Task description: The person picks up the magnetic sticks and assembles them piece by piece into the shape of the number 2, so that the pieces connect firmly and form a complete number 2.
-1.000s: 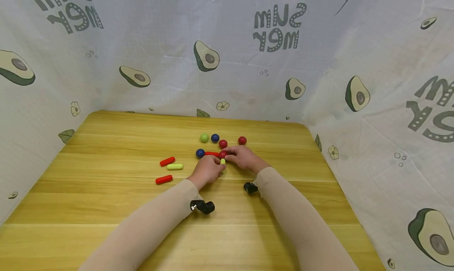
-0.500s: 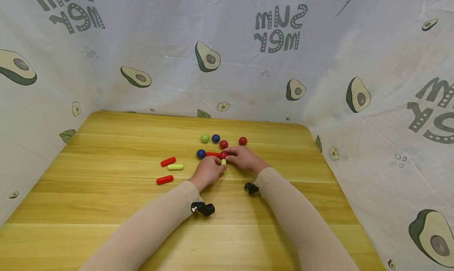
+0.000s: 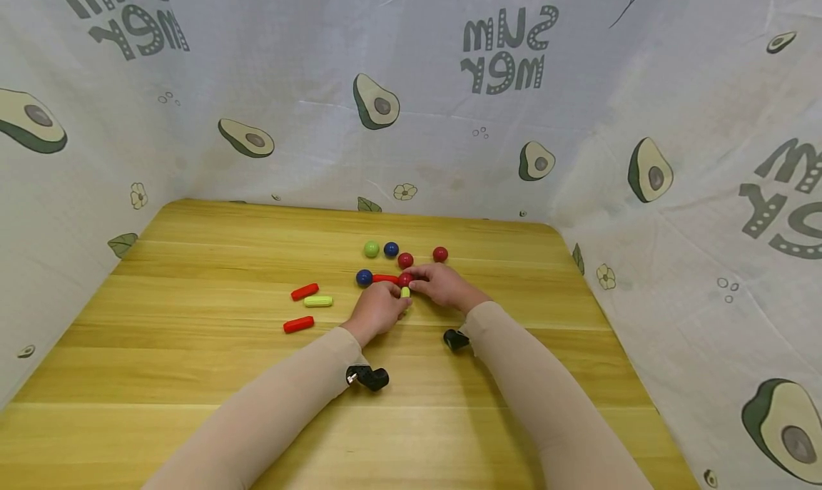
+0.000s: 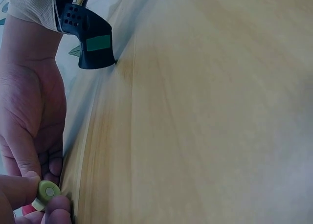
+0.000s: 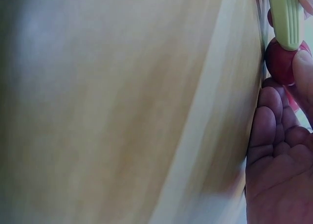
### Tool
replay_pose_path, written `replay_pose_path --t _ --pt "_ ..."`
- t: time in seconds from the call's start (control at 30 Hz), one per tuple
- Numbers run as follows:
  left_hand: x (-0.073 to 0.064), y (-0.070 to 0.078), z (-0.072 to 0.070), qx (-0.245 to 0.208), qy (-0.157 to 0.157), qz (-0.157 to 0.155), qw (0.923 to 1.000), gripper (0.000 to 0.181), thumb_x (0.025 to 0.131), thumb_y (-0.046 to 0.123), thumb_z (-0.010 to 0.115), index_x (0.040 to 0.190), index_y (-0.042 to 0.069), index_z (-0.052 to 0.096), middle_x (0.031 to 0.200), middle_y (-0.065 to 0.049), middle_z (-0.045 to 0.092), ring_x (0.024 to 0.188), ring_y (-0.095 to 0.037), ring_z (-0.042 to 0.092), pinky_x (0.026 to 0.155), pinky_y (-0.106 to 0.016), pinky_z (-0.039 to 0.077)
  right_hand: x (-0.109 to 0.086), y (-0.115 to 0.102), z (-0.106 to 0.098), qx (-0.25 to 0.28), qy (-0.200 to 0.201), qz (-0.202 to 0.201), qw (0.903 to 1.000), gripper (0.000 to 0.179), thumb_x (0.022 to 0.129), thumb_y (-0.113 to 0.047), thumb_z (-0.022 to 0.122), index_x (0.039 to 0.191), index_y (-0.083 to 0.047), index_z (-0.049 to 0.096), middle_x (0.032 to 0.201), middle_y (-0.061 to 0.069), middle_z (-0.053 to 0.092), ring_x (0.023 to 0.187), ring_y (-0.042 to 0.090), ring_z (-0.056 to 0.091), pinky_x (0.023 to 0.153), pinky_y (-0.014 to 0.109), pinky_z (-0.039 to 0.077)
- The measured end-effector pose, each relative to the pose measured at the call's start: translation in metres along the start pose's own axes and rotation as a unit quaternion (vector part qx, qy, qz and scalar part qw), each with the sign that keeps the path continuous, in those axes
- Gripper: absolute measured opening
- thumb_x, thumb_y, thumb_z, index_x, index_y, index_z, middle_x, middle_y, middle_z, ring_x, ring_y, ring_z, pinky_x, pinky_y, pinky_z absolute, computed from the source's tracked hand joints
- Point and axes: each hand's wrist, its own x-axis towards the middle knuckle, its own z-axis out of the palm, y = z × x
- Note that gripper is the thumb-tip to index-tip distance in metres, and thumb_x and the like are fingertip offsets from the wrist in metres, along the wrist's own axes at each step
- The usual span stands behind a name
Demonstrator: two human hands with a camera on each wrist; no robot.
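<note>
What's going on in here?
A person's left hand pinches a yellow-green stick, its end against a red ball that the right hand holds. A red stick runs between that ball and a blue ball. Two loose red sticks and a second yellow-green stick lie to the left; beyond the hands sit a green ball, another blue ball and two more red balls.

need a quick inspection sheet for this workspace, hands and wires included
Surface: wood-grain table
Job's things: held yellow-green rod, one end against the held red ball; joining red rod between that ball and a blue ball
Clutter: green ball, second blue ball, two more red balls beyond the hands; two loose red rods, loose yellow-green rod to the left
Grippers: left hand pinches the held rod; right hand holds the held ball
Cables: nothing seen
Surroundings: avocado-print cloth behind and beside the table
</note>
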Motion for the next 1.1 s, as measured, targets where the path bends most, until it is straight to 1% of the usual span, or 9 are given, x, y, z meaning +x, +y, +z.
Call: replay_pose_path --t 0.17,0.43,0.7,0.9,1.1 --pt "-0.0001 0.0003 -0.0003 -0.001 0.000 0.000 1.0000 0.023 0.103 0.026 0.070 0.110 0.005 0.072 0.073 -0.002 0.069 0.066 -0.015 0.061 0.059 -0.024 0.044 0.0003 0.0001 0.0000 -0.001 0.000 -0.001 1.0000 0.040 0.107 -0.025 0.062 0.146 -0.019 0.065 0.140 0.007 0.068 0.123 0.027 0.061 0.120 0.050 0.043" --pt "-0.0006 0.0002 0.0002 -0.008 0.005 0.002 1.0000 0.023 0.102 0.026 0.071 0.110 0.004 0.072 0.074 -0.003 0.069 0.067 -0.016 0.060 0.060 -0.024 0.044 0.0004 0.0000 -0.0006 -0.004 -0.003 0.004 1.0000 0.040 0.107 -0.026 0.062 0.147 -0.020 0.064 0.143 0.008 0.067 0.128 0.028 0.060 0.121 0.051 0.041" --pt "0.0000 -0.0010 0.0012 -0.007 0.006 0.005 0.9999 0.022 0.102 0.028 0.071 0.106 0.006 0.072 0.073 -0.002 0.069 0.066 -0.016 0.059 0.059 -0.024 0.043 -0.0014 -0.0018 -0.0012 -0.005 0.002 -0.002 1.0000 0.038 0.107 -0.027 0.062 0.145 -0.021 0.066 0.138 0.006 0.069 0.125 0.027 0.061 0.120 0.051 0.042" --pt "0.0004 -0.0002 -0.0002 -0.009 -0.001 -0.003 1.0000 0.026 0.103 0.029 0.070 0.111 0.005 0.072 0.076 -0.003 0.070 0.067 -0.016 0.061 0.059 -0.024 0.044 -0.0011 -0.0022 -0.0009 -0.003 0.003 -0.002 1.0000 0.038 0.107 -0.026 0.061 0.145 -0.020 0.065 0.137 0.007 0.070 0.122 0.027 0.062 0.119 0.050 0.043" --pt "-0.0006 -0.0003 -0.0036 -0.013 -0.016 -0.009 0.9998 0.031 0.103 0.031 0.070 0.117 0.004 0.072 0.078 -0.003 0.072 0.068 -0.015 0.062 0.059 -0.024 0.045 -0.0006 -0.0020 -0.0008 -0.010 0.002 -0.007 0.9999 0.038 0.108 -0.026 0.061 0.144 -0.020 0.065 0.137 0.007 0.069 0.124 0.027 0.062 0.119 0.051 0.043"
